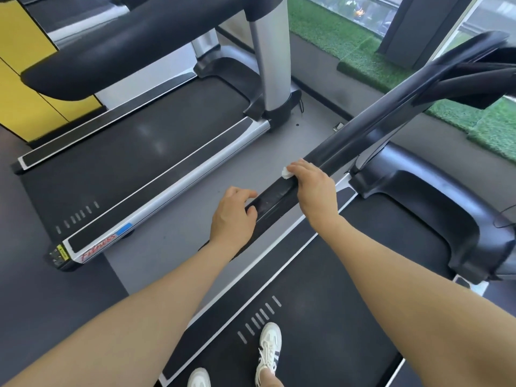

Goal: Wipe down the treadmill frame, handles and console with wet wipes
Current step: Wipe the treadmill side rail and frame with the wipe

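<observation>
Grey floor [167,247], yellow lockers [25,88], window turf [329,32].

both bare arms reach forward. the left hand [233,216] curls its fingers over a bar; the right hand [314,188] lies palm-down, fingers bent forward, pressing.

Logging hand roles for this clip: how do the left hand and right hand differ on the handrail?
The right hand presses a white wet wipe onto the black handrail; the left hand holds no wipe. The right hand sits further up the rail, the left hand nearer its end. The right hand lies across the top; the left hand's fingers curl around its side. Both touch the same handrail.
</observation>
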`<state>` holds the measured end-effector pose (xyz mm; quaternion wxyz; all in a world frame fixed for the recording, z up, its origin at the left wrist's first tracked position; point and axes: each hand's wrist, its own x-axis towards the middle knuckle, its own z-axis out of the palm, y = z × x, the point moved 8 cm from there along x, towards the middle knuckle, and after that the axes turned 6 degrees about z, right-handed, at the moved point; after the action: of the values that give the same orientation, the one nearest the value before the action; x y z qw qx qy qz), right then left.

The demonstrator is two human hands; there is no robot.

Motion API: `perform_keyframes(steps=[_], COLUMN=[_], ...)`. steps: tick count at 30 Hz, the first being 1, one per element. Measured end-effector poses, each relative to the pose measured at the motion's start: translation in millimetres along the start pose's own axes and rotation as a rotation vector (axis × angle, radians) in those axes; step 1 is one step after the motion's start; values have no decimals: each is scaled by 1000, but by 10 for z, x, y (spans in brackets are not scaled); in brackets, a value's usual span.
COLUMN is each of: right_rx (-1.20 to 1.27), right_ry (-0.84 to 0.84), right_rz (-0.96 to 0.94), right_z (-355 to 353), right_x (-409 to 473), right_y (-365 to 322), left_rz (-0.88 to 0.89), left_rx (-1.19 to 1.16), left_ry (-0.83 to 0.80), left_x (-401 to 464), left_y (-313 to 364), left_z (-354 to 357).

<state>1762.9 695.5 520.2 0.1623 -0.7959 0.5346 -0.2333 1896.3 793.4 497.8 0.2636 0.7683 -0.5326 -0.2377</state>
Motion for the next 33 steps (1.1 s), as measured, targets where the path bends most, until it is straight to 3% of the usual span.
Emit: perform_keyframes(steps=[15,23,29,33], right_rx=[48,97,92,176], right_ry=[-43,-27,-229,-391], right_rz=[58,-2,67,244], right_z=[485,698,925,960], right_x=[-861,-1376,-1731,-2019], right_y=[-748,-1178,-1335,-1294], left_rz=[-11,16,10,-1], left_rx=[-46,-127,-110,-142], left_ry=[-114,-144,-134,-149], left_x=[-468,-816,-1098,-1212], left_y=[-696,-1001,-1183,-1209], left_z=[-215,-355,-491,-603])
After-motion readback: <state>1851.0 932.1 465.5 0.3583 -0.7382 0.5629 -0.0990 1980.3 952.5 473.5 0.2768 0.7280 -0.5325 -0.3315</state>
